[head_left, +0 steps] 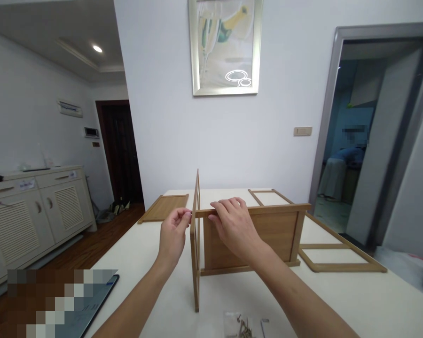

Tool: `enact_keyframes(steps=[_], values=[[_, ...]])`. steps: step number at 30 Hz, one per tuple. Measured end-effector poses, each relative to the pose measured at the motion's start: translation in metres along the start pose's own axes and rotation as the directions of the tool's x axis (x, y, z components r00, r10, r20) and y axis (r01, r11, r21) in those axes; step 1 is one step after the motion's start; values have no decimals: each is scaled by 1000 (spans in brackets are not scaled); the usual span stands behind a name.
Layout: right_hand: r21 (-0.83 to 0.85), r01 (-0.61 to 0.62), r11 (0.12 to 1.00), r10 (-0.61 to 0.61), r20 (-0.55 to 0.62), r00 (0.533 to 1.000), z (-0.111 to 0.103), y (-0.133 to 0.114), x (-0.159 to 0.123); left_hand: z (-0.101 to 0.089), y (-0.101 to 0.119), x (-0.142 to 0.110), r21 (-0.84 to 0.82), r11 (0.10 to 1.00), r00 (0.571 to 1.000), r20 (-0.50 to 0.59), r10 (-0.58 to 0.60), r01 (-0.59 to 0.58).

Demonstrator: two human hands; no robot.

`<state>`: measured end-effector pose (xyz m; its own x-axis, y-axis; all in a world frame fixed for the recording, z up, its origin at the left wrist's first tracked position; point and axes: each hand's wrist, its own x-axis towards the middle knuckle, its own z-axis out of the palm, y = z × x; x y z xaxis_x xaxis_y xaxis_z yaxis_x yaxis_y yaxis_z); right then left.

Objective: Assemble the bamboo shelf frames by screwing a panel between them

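Observation:
My left hand (174, 233) is closed in a pinch against the outer side of an upright wooden frame (195, 253), seen nearly edge-on. Whatever sits between its fingertips is too small to make out. My right hand (234, 223) grips the top rail of a wooden panel (273, 234), thumb on the near face and fingers over the top. The panel stands on its long edge, and its left end meets the upright frame. Close to me lie a clear bag of screws (245, 328) and a hex key (264, 324).
On the white table (141, 263) a flat wooden panel (167, 208) lies at the back left. An open wooden frame (348, 267) rests at the right, with frame bars (264, 192) behind. A tablet-like device (98, 300) is at front left. Someone bends over beyond the doorway (341, 164).

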<state>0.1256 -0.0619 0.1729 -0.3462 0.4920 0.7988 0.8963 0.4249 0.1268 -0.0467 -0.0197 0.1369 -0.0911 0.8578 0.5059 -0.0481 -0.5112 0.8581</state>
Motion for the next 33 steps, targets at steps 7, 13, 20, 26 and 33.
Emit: enact_keyframes(steps=[7,13,20,26,33], values=[[-168,-23,986,30,37,999,-4,19,-18,-22,-5,-36,145,987,982,-160,97,-74],[-159,-45,986,43,-14,999,3,25,-26,-22,-5,-100,179,680,695,324,642,-711],[-206,-2,979,-20,-107,994,13,28,-50,8,-35,-134,314,721,648,723,240,-617],[-189,-12,982,-7,-98,995,15,31,-54,12,-49,-140,383,816,627,778,-33,-433],[-192,-36,981,14,-116,993,15,29,-51,20,-52,-143,417,844,659,745,-104,-338]])
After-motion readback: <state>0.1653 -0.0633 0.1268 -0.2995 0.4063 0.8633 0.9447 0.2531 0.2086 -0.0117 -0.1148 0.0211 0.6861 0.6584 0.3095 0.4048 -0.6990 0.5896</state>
